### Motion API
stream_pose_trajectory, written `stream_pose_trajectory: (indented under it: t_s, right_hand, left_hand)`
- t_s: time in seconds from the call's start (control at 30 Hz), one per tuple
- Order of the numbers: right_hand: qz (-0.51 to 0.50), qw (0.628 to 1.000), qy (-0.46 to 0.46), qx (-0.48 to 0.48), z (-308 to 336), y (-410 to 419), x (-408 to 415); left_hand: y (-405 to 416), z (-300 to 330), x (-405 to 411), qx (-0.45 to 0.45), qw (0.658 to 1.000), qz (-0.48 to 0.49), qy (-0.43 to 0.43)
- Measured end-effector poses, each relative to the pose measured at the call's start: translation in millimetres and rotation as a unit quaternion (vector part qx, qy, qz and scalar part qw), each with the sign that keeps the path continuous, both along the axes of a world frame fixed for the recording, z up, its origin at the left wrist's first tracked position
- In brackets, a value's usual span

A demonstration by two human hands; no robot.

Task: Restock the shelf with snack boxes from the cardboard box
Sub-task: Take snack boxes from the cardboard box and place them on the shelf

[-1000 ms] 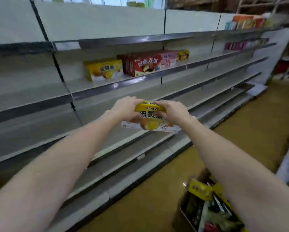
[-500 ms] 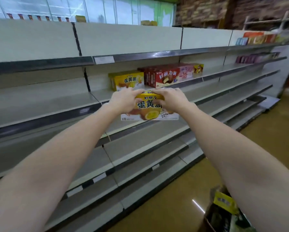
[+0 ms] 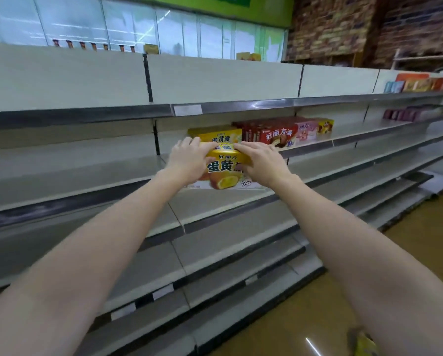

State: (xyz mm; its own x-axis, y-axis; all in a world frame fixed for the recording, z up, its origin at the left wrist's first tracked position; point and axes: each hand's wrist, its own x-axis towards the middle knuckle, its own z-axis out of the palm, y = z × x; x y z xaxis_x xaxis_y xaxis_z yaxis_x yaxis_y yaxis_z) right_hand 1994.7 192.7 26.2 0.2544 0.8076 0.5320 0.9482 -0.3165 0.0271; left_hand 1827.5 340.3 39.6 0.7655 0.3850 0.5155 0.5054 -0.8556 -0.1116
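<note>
A yellow snack box (image 3: 225, 169) with an egg-pie picture hangs in front of the second shelf (image 3: 343, 138). My left hand (image 3: 189, 160) grips its left end and my right hand (image 3: 260, 161) grips its right end, fingers curled over the top edge. Just behind it a matching yellow box (image 3: 216, 134) stands on that shelf, partly hidden by my fingers. To its right stand several red boxes (image 3: 271, 133), then a pink box (image 3: 306, 129) and a small yellow one (image 3: 325, 125). Only a corner of the cardboard box (image 3: 360, 341) shows at the bottom edge.
Long grey shelves (image 3: 74, 173) run left and right in several tiers. More packets (image 3: 420, 83) sit on the top shelf at far right, and purple ones (image 3: 415, 113) below them. The brown floor (image 3: 420, 240) lies to the right.
Both hands have lifted the yellow box up and forward, from the level of the lower shelves to just in front of the yellow box on the second shelf. The cardboard box has slipped almost out of view.
</note>
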Motion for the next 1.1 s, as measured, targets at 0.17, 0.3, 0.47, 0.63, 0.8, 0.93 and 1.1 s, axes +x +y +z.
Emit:
stream_pose_trajectory:
  t_s: [0.17, 0.3, 0.47, 0.63, 0.8, 0.93, 1.1]
  right_hand:
    - [0.008, 1.0, -0.011, 0.022, -3.1, 34.0, 34.3]
    - [0.003, 1.0, -0.004, 0.014, -6.2, 73.6, 67.2]
    - [0.018, 1.0, -0.013, 0.014, -4.5, 128.2, 120.3]
    - [0.036, 0.999, -0.015, -0.001, -6.1, 169.0, 178.0]
    - [0.054, 0.998, -0.022, -0.015, -18.0, 198.2, 230.1]
    - [0.065, 0.997, -0.006, -0.043, -34.4, 226.1, 258.3]
    - [0.087, 0.996, -0.025, -0.023, -57.6, 248.2, 277.3]
  left_hand:
    - [23.3, -10.4, 33.1, 0.014, 1.0, 0.024, -0.001]
    - [55.1, -10.8, 63.1, -0.007, 0.999, 0.05, 0.012]
    - [97.9, -9.3, 113.0, -0.064, 0.993, 0.097, 0.031]
    - [125.7, -12.1, 162.0, -0.072, 0.992, 0.1, 0.018]
    - [147.6, -28.6, 210.1, -0.077, 0.99, 0.116, 0.017]
    - [168.1, -42.3, 239.9, -0.093, 0.986, 0.134, 0.042]
    - [191.3, -55.0, 255.2, -0.07, 0.983, 0.16, 0.059]
